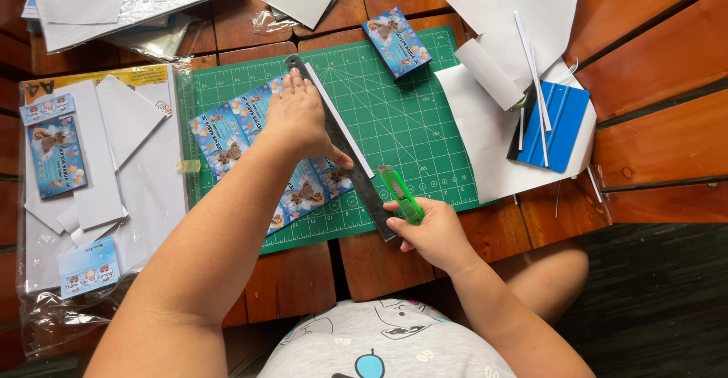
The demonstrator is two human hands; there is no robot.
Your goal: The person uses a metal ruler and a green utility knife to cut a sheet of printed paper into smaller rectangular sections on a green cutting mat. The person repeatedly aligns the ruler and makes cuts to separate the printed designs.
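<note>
My left hand [299,116] presses flat on a dark metal ruler [338,144] that lies slantwise across a sheet of blue printed cards [235,124] on a green cutting mat [409,120]. My right hand [434,232] grips a green utility knife [400,193], its blade end against the ruler's right edge near the mat's front. A thin white paper strip [339,120] lies alongside the ruler on its right.
A small stack of cut blue cards [396,42] rests on the mat's far edge. White paper sheets and strips [508,37] and a blue squeegee [555,124] lie to the right. At left, a plastic bag of white paper with cut cards [57,154]. The table is red wooden slats [660,67].
</note>
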